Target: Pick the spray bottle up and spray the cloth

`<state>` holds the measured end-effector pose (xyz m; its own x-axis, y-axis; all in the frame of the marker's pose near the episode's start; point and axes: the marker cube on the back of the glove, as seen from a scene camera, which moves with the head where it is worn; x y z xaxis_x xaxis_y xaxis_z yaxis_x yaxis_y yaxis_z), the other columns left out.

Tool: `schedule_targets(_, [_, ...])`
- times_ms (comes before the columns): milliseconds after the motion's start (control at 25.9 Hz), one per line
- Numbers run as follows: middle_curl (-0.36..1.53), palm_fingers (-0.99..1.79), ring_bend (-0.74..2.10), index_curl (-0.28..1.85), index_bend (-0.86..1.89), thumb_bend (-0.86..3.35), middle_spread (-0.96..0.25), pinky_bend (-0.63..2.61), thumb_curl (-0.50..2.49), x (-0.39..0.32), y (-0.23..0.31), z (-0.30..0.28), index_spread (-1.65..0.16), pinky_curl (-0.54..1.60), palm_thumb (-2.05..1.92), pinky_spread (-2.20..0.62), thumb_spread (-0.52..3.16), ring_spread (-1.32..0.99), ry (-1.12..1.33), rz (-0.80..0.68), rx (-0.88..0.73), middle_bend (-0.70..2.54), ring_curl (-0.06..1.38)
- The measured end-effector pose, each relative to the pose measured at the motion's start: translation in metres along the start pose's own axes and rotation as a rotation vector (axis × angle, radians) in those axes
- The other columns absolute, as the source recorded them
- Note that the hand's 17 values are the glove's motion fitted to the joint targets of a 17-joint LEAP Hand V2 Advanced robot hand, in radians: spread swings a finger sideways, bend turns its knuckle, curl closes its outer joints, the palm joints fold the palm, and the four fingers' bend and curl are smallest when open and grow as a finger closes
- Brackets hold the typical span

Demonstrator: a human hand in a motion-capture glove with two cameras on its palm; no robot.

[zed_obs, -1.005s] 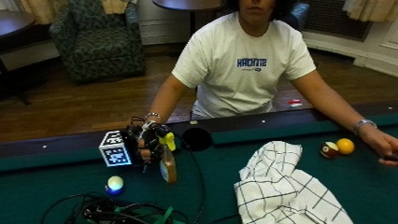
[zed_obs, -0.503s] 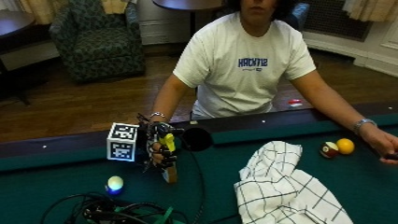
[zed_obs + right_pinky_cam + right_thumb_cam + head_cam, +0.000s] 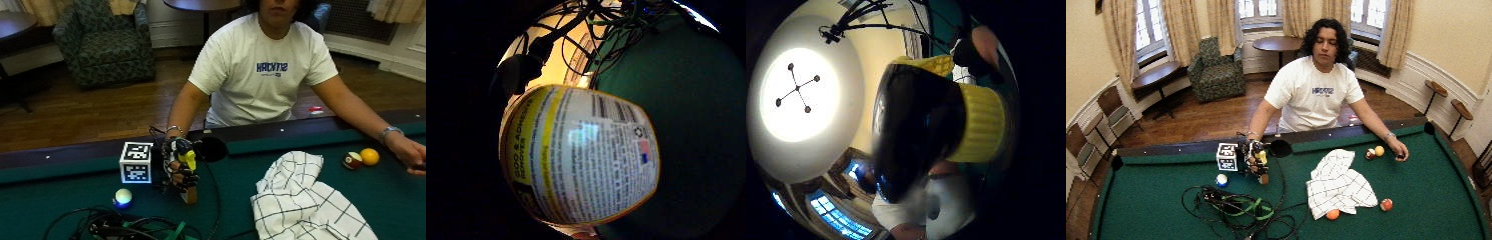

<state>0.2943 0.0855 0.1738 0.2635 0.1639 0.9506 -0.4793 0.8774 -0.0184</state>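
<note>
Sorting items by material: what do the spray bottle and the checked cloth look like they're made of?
Spray bottle: probably plastic, with a ribbed yellow collar, a glossy black head and a printed yellow label; the right hand grips it. Cloth: soft woven fabric, white with a dark grid, matte, lying crumpled in folds on the green felt table.

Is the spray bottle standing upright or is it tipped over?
Upright. The gloved right hand grips the spray bottle with its yellow top uppermost and its base near the green table.

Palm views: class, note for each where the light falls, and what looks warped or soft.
Little finger side palm view: the yellow-labelled spray bottle bulges barrel-like, a pale glare patch on its print. Thumb side palm view: the round ceiling light blazes; the bottle's black-and-yellow spray head looms dark and blurred.
</note>
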Motion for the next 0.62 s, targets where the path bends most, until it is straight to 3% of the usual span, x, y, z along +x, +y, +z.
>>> schedule_targets(348, [0.46, 0.99, 0.5, 0.38, 0.14, -0.04, -0.22, 0.18, 0.45, -0.019, -0.021, 0.023, -0.35, 0.32, 0.66, 0.07, 0.86, -0.19, 0.132, -0.044, 0.032, 0.31, 0.43])
schedule_targets(619, [0.48, 1.26, 0.59, 0.32, 0.01, 0.01, -0.23, 0.33, 0.46, -0.027, -0.038, 0.034, -0.32, 0.36, 0.77, -0.08, 0.89, -0.21, 0.191, -0.022, 0.076, 0.39, 0.45])
